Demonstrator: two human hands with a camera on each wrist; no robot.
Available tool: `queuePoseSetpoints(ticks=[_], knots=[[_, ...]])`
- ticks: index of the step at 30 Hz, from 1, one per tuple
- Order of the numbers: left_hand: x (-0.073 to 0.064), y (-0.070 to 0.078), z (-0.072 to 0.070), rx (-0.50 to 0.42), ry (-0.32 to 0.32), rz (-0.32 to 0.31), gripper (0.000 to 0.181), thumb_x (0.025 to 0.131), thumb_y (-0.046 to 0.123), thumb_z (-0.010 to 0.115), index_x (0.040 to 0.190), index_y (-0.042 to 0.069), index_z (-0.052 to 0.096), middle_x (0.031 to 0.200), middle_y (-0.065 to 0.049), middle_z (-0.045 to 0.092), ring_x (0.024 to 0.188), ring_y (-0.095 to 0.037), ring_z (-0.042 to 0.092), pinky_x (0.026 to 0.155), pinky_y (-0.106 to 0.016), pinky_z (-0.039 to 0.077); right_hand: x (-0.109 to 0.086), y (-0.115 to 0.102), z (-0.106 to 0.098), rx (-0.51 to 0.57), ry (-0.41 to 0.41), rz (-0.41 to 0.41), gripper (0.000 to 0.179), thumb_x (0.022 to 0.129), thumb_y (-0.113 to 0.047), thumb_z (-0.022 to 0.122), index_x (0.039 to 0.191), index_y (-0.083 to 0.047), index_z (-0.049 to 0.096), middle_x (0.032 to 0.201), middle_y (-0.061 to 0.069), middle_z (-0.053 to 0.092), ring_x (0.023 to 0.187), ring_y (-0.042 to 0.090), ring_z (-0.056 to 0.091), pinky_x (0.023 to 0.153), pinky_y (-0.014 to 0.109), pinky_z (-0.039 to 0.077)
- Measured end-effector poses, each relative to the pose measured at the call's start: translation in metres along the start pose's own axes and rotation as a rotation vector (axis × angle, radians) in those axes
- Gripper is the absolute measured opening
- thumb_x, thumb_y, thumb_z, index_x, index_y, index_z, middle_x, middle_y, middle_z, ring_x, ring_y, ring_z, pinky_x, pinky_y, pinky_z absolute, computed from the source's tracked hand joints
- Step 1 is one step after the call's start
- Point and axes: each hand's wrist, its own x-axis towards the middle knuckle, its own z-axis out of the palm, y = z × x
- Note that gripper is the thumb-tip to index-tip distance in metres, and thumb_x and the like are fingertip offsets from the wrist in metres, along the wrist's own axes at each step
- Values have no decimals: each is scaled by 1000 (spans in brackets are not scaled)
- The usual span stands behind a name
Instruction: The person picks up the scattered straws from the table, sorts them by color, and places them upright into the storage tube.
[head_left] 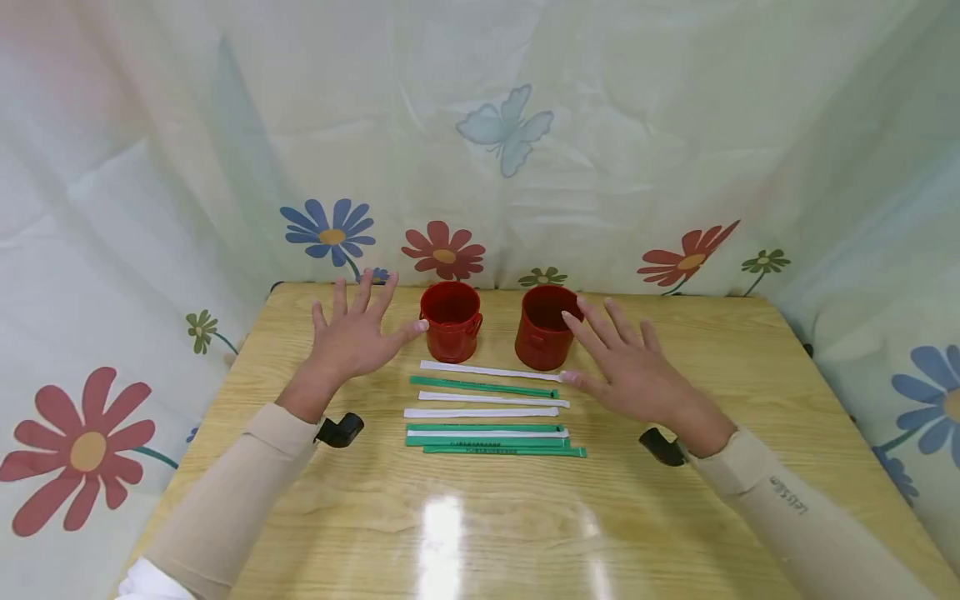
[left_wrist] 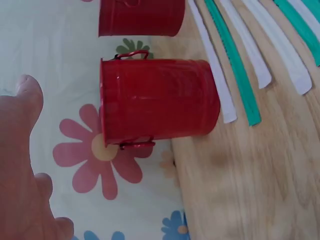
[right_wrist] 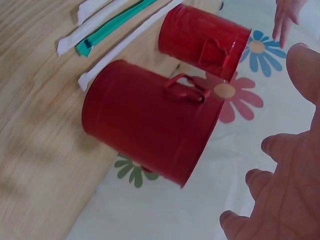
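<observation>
Two red metal buckets with small side handles stand upright near the table's back edge. My left hand [head_left: 354, 337], fingers spread, is held beside the left bucket [head_left: 452, 325]; in the left wrist view a gap shows between the thumb and that bucket [left_wrist: 160, 100]. My right hand [head_left: 626, 367] is spread close to the right bucket [head_left: 542, 333], its fingertips overlapping the rim in the head view; the right wrist view shows them apart from the bucket [right_wrist: 150, 120]. Neither hand holds anything. In front of the buckets lie several paper-wrapped straws, some white [head_left: 480, 412], some green [head_left: 487, 386].
The wooden table [head_left: 360, 508] has a curtain [head_left: 637, 125] with flowers and a butterfly behind it and along both sides. Small black wrist cameras [head_left: 341, 431] hang under both forearms. The lowest straws lie close together, a white one on the green ones.
</observation>
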Motion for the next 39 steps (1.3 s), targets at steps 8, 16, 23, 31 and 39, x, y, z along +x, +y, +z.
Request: queuePoseSetpoints(ticks=[8, 16, 23, 31, 39], knots=[[9, 9, 15, -2, 27, 15, 100, 89, 89, 36, 167, 39, -2, 178, -7, -9, 160, -47, -19, 121, -80, -10, -5, -9, 0, 39, -34, -1, 84, 104, -56, 55, 169, -26, 12, 179, 1, -1, 163, 42, -7, 121, 81, -3], [14, 11, 24, -15, 28, 24, 98, 91, 83, 42, 168, 37, 1, 178, -8, -5, 161, -47, -15, 122, -80, -5, -9, -17, 7, 54, -36, -42, 83, 103, -58, 54, 169, -31, 11, 179, 0, 2, 164, 40, -6, 122, 79, -1], [19, 18, 40, -88, 61, 48, 104, 91, 81, 48, 169, 33, -1, 178, -8, -1, 163, -45, -10, 125, -76, -1, -15, -24, 14, 61, -32, -86, 80, 104, -56, 55, 168, -30, 16, 178, 3, 7, 164, 42, -1, 122, 79, 5], [24, 18, 52, -132, 104, 55, 110, 90, 78, 53, 169, 28, -4, 178, -8, -3, 163, -44, -6, 128, -72, 4, -14, -31, 21, 71, -24, -114, 80, 103, -57, 55, 168, -30, 17, 178, 1, 8, 164, 41, 3, 122, 78, 8], [34, 18, 56, -252, 143, 88, 116, 88, 72, 63, 169, 26, -7, 178, -10, 3, 164, -41, 3, 129, -68, 14, -13, -33, 25, 79, -31, -125, 80, 103, -55, 57, 168, -30, 17, 178, 0, 10, 164, 40, 4, 123, 77, 10]])
